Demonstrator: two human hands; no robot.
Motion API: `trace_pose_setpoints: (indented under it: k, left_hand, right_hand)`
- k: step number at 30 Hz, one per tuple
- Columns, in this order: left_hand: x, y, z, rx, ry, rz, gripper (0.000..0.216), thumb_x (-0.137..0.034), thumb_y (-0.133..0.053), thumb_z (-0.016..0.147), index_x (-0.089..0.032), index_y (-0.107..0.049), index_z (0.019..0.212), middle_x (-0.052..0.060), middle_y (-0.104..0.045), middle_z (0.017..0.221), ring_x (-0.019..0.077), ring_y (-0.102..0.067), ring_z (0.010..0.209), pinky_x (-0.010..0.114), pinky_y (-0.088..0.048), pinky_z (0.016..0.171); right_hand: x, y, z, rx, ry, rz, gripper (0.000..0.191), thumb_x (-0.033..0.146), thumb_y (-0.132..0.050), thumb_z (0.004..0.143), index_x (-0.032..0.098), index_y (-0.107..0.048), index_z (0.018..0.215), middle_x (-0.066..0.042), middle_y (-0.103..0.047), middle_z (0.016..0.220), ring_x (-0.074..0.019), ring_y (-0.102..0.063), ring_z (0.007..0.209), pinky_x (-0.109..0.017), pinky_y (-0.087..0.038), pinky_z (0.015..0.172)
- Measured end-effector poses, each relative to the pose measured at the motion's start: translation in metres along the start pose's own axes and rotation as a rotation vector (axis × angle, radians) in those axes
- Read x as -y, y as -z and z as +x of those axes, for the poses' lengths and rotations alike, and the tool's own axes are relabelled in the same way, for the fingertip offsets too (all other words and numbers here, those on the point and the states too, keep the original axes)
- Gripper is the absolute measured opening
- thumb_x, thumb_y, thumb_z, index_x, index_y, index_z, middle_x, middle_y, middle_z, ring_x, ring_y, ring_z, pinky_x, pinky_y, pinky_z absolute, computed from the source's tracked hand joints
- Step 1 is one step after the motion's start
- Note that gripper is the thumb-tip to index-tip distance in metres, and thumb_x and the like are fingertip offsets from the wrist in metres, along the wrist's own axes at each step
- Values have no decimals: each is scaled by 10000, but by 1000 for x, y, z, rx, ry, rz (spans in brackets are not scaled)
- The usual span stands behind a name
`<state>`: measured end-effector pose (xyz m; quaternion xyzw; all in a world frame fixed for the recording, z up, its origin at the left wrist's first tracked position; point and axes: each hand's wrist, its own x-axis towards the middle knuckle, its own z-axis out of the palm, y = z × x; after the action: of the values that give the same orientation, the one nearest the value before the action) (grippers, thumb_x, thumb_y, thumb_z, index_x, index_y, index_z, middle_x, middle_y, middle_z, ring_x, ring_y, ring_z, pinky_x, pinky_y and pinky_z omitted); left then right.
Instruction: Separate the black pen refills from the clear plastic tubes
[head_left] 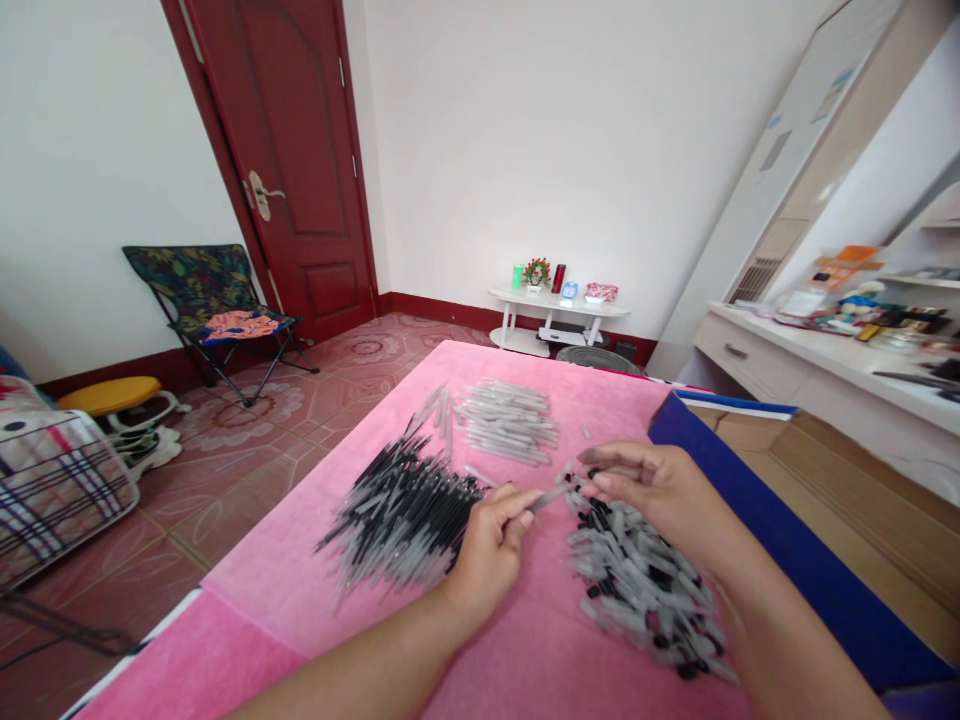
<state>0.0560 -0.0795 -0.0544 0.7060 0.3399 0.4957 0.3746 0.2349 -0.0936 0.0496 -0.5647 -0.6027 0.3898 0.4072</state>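
Note:
My left hand (491, 545) is closed around a thin grey pen piece (551, 495) that points up and right. My right hand (652, 485) hovers just right of it, fingers curled and pinched near the piece's tip; what they hold is too small to make out. Under my right hand lies a heap of grey and black pen caps (645, 590). A pile of black and grey pen refills (401, 515) lies left of my left hand. A stack of clear grey pen barrels (510, 422) sits farther back. Everything rests on a pink cloth (300, 590).
A blue-edged cardboard box (787, 540) stands at the table's right. Beyond are a red door (292, 150), a folding chair (214, 310), a yellow stool (109, 395), a small white table (559, 310) and a cluttered white desk (840, 350).

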Motion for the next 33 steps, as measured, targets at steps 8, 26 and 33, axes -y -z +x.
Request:
trace_pose_setpoints:
  k: [8, 26, 33]
  left_hand:
    - [2, -1, -1, -11, -16, 9, 266, -200, -453, 818, -183, -652, 994, 61, -625, 844, 168, -534, 805, 279, -403, 743]
    - [-4, 2, 0, -8, -15, 9, 290, -225, -426, 832, -176, -642, 1020, 59, -599, 800, 163, -519, 761, 275, -404, 707]
    - [-4, 2, 0, -2, -13, 28, 284, -199, -427, 828, -166, -644, 1007, 60, -596, 805, 159, -510, 760, 268, -395, 707]
  right_hand:
    - [3, -8, -1, -63, 180, -240, 182, 307, -569, 700, 150, -661, 699, -20, -624, 640, -132, -541, 598, -223, -409, 548]
    - [-2, -15, 3, -55, 140, -258, 155, 283, -572, 679, 150, -641, 720, -30, -624, 663, -145, -536, 602, -242, -418, 558]
    - [-7, -15, 3, -35, 194, -294, 135, 252, -544, 707, 149, -630, 718, -29, -620, 663, -146, -541, 617, -239, -414, 571]
